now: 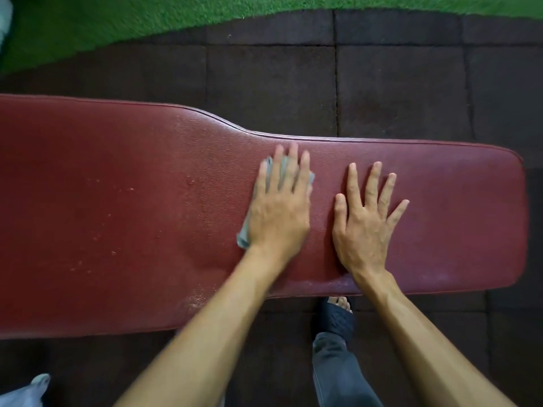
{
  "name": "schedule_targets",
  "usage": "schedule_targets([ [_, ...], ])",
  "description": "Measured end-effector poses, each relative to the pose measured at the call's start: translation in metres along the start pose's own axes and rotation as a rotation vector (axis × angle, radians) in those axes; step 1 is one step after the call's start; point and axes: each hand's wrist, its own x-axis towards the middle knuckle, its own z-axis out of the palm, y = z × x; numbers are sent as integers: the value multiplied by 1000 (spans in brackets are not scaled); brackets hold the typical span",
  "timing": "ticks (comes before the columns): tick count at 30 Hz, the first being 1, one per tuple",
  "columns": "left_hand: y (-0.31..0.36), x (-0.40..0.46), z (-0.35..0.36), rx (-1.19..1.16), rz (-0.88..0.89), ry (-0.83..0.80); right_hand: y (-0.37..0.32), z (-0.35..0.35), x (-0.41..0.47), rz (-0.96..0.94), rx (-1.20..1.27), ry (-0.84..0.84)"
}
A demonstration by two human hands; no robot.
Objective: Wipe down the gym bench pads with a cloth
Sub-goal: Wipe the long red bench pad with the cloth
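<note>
A dark red bench pad (pixel 117 201) ran across the view from the left edge to a rounded right end, wide on the left and stepping in along its far edge to a narrower right half. Pale scuffs and flecks marked the wide left part, with a rough worn patch close to the near edge. Near the middle of the pad, just right of where the far edge stepped in, the left hand (pixel 280 212) lay palm down with its fingers straight and held close together, pressing a grey cloth (pixel 244 235) flat against the vinyl. Most of the cloth was hidden under the palm; one corner stuck out beside the wrist toward the near edge, and more showed between and beside the fingers toward the far edge. Just beside it, not touching, the right hand (pixel 364 227) rested flat and bare on the narrow half of the pad, fingers spread apart and holding nothing. Both bare forearms crossed the pad's near edge. Below that edge, between the arms, a foot in a black slide sandal (pixel 333 317) stood on dark rubber floor tiles (pixel 396 83), with a grey trouser leg above it. Beyond the pad's far edge, green artificial turf (pixel 147 16) bordered the tiles.
</note>
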Motion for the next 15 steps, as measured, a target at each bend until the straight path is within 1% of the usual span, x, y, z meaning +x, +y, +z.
schedule_targets([
  [1, -20, 24, -7, -2, -17, 7, -4, 1, -1, 11, 8, 4],
  [3, -67, 50, -21, 14, -123, 45, -15, 3, -3, -2, 15, 0],
  [4, -89, 47, -28, 34, -174, 60, -23, 4, -3, -21, 18, -7],
  [6, -115, 8, -40, 53, -229, 45, -43, 6, -5, -72, 24, -20],
  [8, -103, -49, -42, 43, -269, 8, -62, 9, -5, -116, 32, -32],
  [11, -58, -116, -26, 50, -225, -20, -83, 13, -5, -107, 53, -33],
  [13, -37, -126, -18, 29, -185, -17, -86, 13, -7, -81, 63, -25],
  [15, -35, -100, -15, 35, -126, -12, -87, 12, -9, -88, 75, -34],
])
